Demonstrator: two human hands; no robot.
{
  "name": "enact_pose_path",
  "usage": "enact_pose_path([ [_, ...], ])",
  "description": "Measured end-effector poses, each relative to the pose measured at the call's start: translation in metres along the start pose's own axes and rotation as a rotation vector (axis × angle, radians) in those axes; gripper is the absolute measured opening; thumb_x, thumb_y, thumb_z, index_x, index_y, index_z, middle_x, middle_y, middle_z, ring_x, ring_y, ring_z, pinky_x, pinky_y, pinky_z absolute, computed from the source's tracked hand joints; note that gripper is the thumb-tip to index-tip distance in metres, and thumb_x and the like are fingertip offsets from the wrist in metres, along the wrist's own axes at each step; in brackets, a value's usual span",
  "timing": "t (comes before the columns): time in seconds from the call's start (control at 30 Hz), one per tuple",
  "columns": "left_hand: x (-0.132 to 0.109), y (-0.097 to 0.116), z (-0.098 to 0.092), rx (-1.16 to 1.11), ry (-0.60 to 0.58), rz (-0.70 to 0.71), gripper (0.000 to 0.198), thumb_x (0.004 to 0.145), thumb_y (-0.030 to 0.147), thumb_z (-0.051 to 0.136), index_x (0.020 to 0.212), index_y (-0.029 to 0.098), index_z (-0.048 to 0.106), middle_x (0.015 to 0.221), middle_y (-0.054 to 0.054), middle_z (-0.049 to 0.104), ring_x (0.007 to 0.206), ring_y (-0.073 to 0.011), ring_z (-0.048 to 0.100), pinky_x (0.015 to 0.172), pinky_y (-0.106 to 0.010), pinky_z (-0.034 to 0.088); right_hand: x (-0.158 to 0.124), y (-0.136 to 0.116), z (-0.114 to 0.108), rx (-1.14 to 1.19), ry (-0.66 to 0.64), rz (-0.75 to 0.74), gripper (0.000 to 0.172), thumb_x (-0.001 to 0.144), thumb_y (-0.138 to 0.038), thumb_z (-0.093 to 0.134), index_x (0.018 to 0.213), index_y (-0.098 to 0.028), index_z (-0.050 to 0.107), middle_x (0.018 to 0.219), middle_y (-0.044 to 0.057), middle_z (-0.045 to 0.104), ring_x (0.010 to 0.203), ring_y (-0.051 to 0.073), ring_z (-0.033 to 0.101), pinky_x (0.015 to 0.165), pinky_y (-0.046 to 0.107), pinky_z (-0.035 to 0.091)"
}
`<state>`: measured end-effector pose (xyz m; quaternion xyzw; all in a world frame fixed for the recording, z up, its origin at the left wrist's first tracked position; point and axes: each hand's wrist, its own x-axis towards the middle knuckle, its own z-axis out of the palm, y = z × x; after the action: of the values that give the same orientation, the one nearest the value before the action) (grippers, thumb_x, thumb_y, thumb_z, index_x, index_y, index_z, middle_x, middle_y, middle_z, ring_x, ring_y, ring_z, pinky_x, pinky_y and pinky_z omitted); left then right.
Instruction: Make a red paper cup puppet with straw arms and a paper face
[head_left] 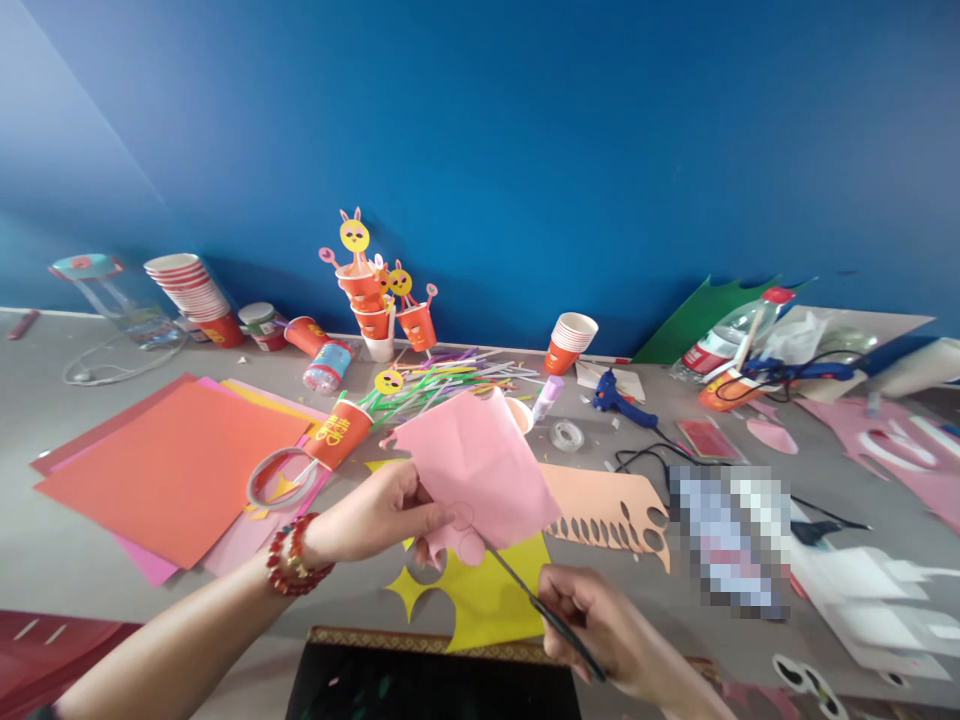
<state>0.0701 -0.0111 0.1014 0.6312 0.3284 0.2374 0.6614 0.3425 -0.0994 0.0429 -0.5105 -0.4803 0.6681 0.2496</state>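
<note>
My left hand (390,510), with a red bead bracelet on the wrist, pinches a sheet of pink paper (480,460) and holds it up above the table. My right hand (600,620) is closed on a pair of thin scissors (525,590) whose blades reach into the lower edge of the pink paper, beside a drawn rounded shape. Under the paper lies a yellow sheet (487,600) with cut-out holes.
Orange and pink sheets (172,470) lie at left. Decorated orange paper cups (375,300), loose cup stacks (570,340) and coloured straws (435,380) stand by the blue wall. A blue glue gun (619,395), tape roll (566,435), bottle (720,345) and peach cut strip (607,510) are at right.
</note>
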Motion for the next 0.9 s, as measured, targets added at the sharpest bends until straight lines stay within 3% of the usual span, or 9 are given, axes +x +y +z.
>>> enact_pose_path([
  [0.2, 0.001, -0.012, 0.015, -0.056, 0.473, 0.295, 0.024, 0.095, 0.037, 0.060, 0.109, 0.018, 0.060, 0.108, -0.008, 0.064, 0.098, -0.0194, 0.061, 0.086, -0.030, 0.051, 0.001, 0.011, 0.010, 0.008, 0.057, -0.061, 0.049, 0.070, -0.048, 0.076, 0.061, -0.023, 0.035, 0.048, -0.011, 0.039, 0.034, 0.002, 0.033, 0.035, 0.015, 0.026],
  [0.3, -0.004, -0.029, 0.026, -0.200, 0.605, 0.321, 0.030, 0.096, 0.039, 0.057, 0.121, 0.022, 0.057, 0.124, -0.009, 0.057, 0.112, -0.0226, 0.054, 0.093, -0.032, 0.047, 0.003, 0.018, 0.016, 0.003, 0.105, -0.113, 0.053, 0.067, -0.054, 0.079, 0.064, -0.023, 0.037, 0.052, -0.012, 0.036, 0.035, 0.003, 0.035, 0.035, 0.016, 0.028],
  [0.37, -0.009, -0.041, 0.035, -0.338, 0.664, 0.321, 0.028, 0.097, 0.041, 0.055, 0.118, 0.023, 0.059, 0.122, -0.009, 0.056, 0.111, -0.0230, 0.053, 0.089, -0.032, 0.048, 0.005, 0.022, 0.020, 0.028, 0.155, -0.141, 0.055, 0.069, -0.059, 0.077, 0.064, -0.023, 0.036, 0.052, -0.012, 0.034, 0.035, 0.003, 0.033, 0.035, 0.017, 0.029],
  [0.43, -0.014, -0.050, 0.047, -0.427, 0.653, 0.306, 0.025, 0.096, 0.043, 0.055, 0.110, 0.023, 0.062, 0.112, -0.007, 0.058, 0.103, -0.0215, 0.055, 0.084, -0.030, 0.048, 0.007, 0.025, 0.024, 0.060, 0.204, -0.151, 0.057, 0.070, -0.065, 0.073, 0.063, -0.024, 0.034, 0.050, -0.012, 0.031, 0.035, 0.004, 0.031, 0.034, 0.018, 0.028],
  [0.57, -0.020, -0.054, 0.070, -0.391, 0.453, 0.213, 0.031, 0.088, 0.045, 0.068, 0.105, 0.019, 0.066, 0.099, -0.007, 0.063, 0.089, -0.0193, 0.058, 0.082, -0.030, 0.049, 0.010, 0.026, 0.031, 0.013, 0.227, -0.165, 0.056, 0.069, -0.061, 0.074, 0.061, -0.024, 0.033, 0.048, -0.013, 0.030, 0.034, 0.004, 0.032, 0.035, 0.018, 0.027],
  [0.77, -0.001, -0.049, 0.077, -0.361, 0.573, 0.168, 0.025, 0.087, 0.043, 0.070, 0.092, 0.018, 0.067, 0.084, -0.003, 0.065, 0.079, -0.0160, 0.057, 0.078, -0.027, 0.049, 0.012, 0.037, 0.039, -0.056, 0.221, -0.201, 0.051, 0.072, -0.058, 0.070, 0.063, -0.024, 0.032, 0.048, -0.012, 0.033, 0.033, 0.005, 0.036, 0.035, 0.017, 0.027],
  [0.9, 0.006, -0.047, 0.075, -0.341, 0.522, 0.160, 0.025, 0.087, 0.042, 0.069, 0.085, 0.016, 0.068, 0.083, -0.005, 0.067, 0.080, -0.0174, 0.059, 0.078, -0.028, 0.049, 0.009, 0.038, 0.039, 0.020, 0.164, -0.190, 0.056, 0.072, -0.070, 0.067, 0.067, -0.024, 0.034, 0.049, -0.012, 0.036, 0.034, 0.005, 0.036, 0.036, 0.018, 0.031],
])
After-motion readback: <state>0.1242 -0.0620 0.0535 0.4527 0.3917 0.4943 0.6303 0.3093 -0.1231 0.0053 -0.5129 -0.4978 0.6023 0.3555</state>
